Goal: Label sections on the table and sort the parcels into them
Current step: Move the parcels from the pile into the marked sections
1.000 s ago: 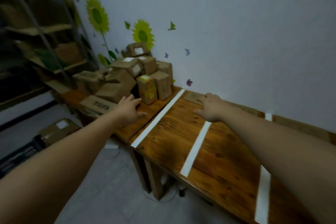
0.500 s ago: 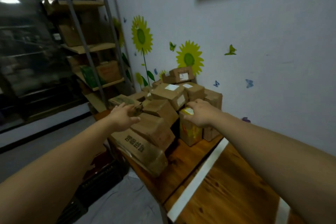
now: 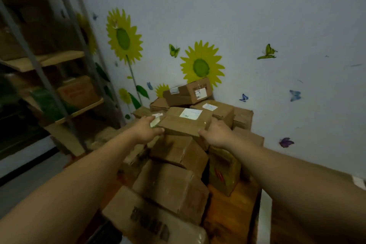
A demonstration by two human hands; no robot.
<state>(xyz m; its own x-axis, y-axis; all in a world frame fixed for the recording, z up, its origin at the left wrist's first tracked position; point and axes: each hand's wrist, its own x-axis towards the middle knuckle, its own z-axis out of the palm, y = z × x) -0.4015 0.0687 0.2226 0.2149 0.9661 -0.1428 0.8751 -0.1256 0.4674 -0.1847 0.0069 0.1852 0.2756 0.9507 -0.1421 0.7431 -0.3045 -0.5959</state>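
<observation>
Both hands working: left hand and right hand are clasping opposite ends of brown cardboard parcel with white label, thumbs lying along its near edge. Parcel appearing to be resting atop heap of brown cardboard parcels piled in wall corner of wooden surface. White tape strip is marking section line at right (sections themselves lying out of frame). Judging: dividing at least begun; sorting barely starting, nearly whole heap waiting.
</observation>
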